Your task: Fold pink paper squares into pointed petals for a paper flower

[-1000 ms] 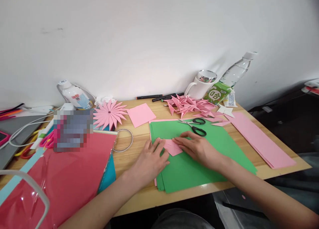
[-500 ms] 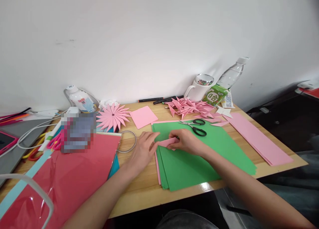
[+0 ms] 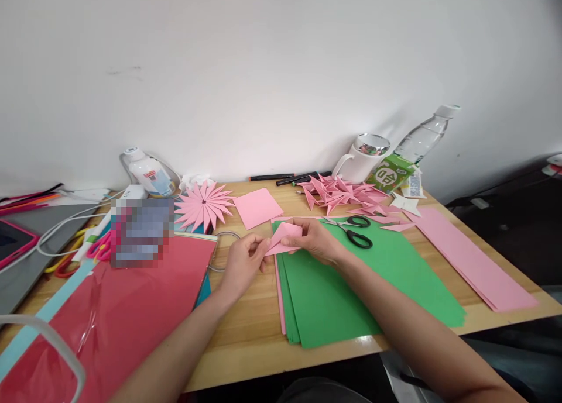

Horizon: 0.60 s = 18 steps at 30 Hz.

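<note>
A small folded piece of pink paper (image 3: 284,236) is held above the left edge of the green paper stack (image 3: 351,292). My left hand (image 3: 246,260) pinches its left corner between thumb and fingers. From the other side my right hand (image 3: 317,239) grips it, thumb on the near face. Black-handled scissors (image 3: 357,231) lie on the green sheets just beyond my right hand. Behind my hands are a square pile of pink paper (image 3: 258,207), a pink pointed paper flower (image 3: 204,203) and a heap of folded pink pieces (image 3: 338,192).
Long pink strips (image 3: 474,257) lie at the right. A white mug (image 3: 362,157), a green box (image 3: 390,172) and a leaning water bottle (image 3: 424,135) stand by the wall. Red sheets in plastic (image 3: 132,309) and a white bottle (image 3: 149,172) are on the left.
My left hand has closed on the pink paper's left corner; before, its fingers were spread beside it. The paper has been lifted and turned, showing a broader face. The view has shifted slightly.
</note>
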Each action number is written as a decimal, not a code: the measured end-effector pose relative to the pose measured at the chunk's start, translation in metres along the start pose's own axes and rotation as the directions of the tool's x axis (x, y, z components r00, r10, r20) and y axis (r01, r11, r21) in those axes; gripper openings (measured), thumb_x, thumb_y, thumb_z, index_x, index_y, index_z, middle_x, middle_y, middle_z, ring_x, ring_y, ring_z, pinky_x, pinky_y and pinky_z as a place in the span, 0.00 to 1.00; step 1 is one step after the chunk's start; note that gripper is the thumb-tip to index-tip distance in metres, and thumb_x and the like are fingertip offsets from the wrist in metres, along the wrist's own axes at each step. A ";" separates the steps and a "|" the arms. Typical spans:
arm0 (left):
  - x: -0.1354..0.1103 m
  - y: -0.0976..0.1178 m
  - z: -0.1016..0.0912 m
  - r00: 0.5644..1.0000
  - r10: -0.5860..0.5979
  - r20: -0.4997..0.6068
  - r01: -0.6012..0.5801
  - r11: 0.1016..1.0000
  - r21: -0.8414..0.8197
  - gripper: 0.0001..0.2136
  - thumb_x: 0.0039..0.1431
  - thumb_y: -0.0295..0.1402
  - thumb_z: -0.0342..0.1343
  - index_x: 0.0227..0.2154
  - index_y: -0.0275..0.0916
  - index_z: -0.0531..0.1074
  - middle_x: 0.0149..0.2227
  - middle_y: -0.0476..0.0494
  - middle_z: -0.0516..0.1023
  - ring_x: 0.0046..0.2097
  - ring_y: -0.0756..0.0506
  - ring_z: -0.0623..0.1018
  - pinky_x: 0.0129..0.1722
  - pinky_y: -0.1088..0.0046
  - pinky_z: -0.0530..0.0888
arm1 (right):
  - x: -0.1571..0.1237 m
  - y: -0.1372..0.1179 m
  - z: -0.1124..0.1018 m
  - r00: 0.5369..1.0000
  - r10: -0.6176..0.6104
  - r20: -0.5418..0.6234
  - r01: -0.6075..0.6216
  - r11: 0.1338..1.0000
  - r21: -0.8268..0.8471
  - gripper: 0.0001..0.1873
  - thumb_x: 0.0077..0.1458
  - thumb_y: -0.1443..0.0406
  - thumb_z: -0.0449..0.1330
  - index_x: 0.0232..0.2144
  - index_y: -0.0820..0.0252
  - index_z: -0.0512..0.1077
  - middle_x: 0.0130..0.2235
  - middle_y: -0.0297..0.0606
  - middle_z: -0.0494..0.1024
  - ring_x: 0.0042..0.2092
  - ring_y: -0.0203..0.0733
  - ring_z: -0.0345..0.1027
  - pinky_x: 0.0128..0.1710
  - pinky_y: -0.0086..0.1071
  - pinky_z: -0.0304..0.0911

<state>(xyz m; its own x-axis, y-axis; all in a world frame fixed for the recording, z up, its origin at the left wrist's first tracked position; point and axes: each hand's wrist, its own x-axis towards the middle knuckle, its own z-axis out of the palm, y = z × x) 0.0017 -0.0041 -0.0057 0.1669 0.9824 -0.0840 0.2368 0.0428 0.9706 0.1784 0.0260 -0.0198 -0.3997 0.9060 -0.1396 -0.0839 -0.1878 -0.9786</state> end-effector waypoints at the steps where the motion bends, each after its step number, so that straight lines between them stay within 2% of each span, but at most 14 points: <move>1: 0.000 0.000 0.000 1.000 -0.006 -0.014 0.006 1.000 -0.016 0.13 0.51 0.42 0.55 0.22 0.37 0.67 0.17 0.53 0.69 0.16 0.54 0.66 0.15 0.80 0.61 | -0.001 0.001 0.000 1.000 -0.001 -0.003 0.001 1.000 0.010 0.19 0.35 0.59 0.70 0.31 0.62 0.73 0.29 0.32 0.73 0.29 0.35 0.66 0.26 0.27 0.65; 4: 0.000 0.000 0.000 0.998 -0.054 0.014 0.055 0.997 -0.059 0.16 0.49 0.46 0.56 0.21 0.37 0.67 0.17 0.52 0.69 0.16 0.54 0.66 0.14 0.80 0.61 | -0.003 0.001 0.000 0.998 -0.009 -0.058 0.011 1.000 0.023 0.20 0.37 0.59 0.70 0.35 0.61 0.73 0.30 0.32 0.73 0.30 0.34 0.66 0.25 0.26 0.66; 7: 0.001 -0.002 -0.001 0.993 -0.084 0.082 0.090 0.993 -0.070 0.20 0.51 0.50 0.52 0.19 0.36 0.66 0.18 0.48 0.70 0.17 0.53 0.68 0.13 0.80 0.61 | -0.004 -0.001 -0.003 0.991 -0.023 -0.135 0.029 0.999 0.040 0.21 0.37 0.60 0.70 0.35 0.61 0.73 0.29 0.31 0.73 0.28 0.32 0.65 0.23 0.24 0.65; 12: 0.001 -0.001 -0.002 0.972 -0.100 0.214 0.115 0.992 -0.057 0.20 0.53 0.49 0.50 0.19 0.36 0.67 0.17 0.48 0.70 0.16 0.53 0.67 0.15 0.79 0.62 | -0.004 -0.003 -0.007 0.979 -0.003 -0.201 0.019 0.997 0.075 0.26 0.34 0.62 0.71 0.39 0.62 0.70 0.27 0.32 0.75 0.25 0.31 0.66 0.22 0.24 0.64; 15: -0.001 0.004 -0.001 0.974 -0.040 0.223 0.038 0.999 0.014 0.18 0.54 0.45 0.51 0.18 0.37 0.67 0.17 0.49 0.70 0.17 0.54 0.66 0.17 0.79 0.61 | -0.005 -0.003 -0.007 0.978 -0.001 -0.211 0.017 0.997 0.073 0.27 0.35 0.62 0.70 0.40 0.62 0.70 0.26 0.31 0.75 0.24 0.31 0.66 0.22 0.24 0.64; 18: -0.006 0.008 0.002 0.987 0.068 0.146 -0.093 0.982 0.165 0.17 0.56 0.40 0.50 0.15 0.38 0.63 0.15 0.52 0.66 0.19 0.53 0.64 0.19 0.78 0.59 | -0.006 -0.002 -0.004 0.976 0.002 -0.217 0.020 0.995 0.100 0.27 0.35 0.62 0.71 0.40 0.61 0.69 0.25 0.30 0.74 0.24 0.31 0.65 0.22 0.24 0.63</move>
<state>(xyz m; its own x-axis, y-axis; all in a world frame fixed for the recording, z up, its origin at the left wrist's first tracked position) 0.0043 -0.0099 0.0020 0.3211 0.9458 -0.0495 0.3748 -0.0789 0.9237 0.1848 0.0228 -0.0176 -0.1919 0.9664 -0.1711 -0.1830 -0.2065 -0.9612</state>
